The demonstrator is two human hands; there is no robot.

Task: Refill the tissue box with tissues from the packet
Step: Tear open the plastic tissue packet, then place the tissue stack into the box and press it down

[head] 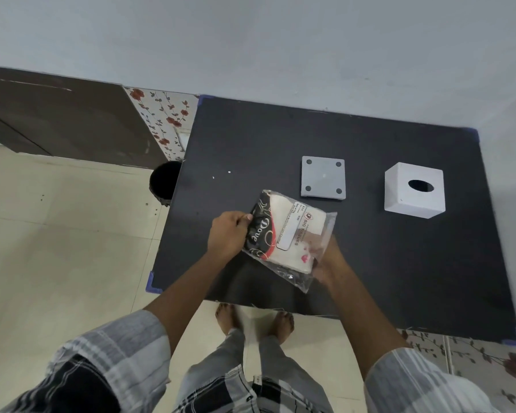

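A clear plastic tissue packet [286, 234] with a black printed band and white tissues inside is held tilted above the black table [251, 138]. My left hand [227, 235] grips the packet's left edge at the black band. My right hand [328, 260] holds it from underneath at the right, partly hidden behind the plastic. A white cube tissue box [413, 190] with an oval opening in its top stands at the right of the table. Its grey square base plate [323, 177], with a dark round pad at each corner, lies flat between packet and box.
The table stands against a pale wall, with blue tape at its corners. A dark round bin [164, 183] sits on the tiled floor beside the table's left edge. A dark wooden panel [57, 120] lies further left. My bare feet are below the table's near edge.
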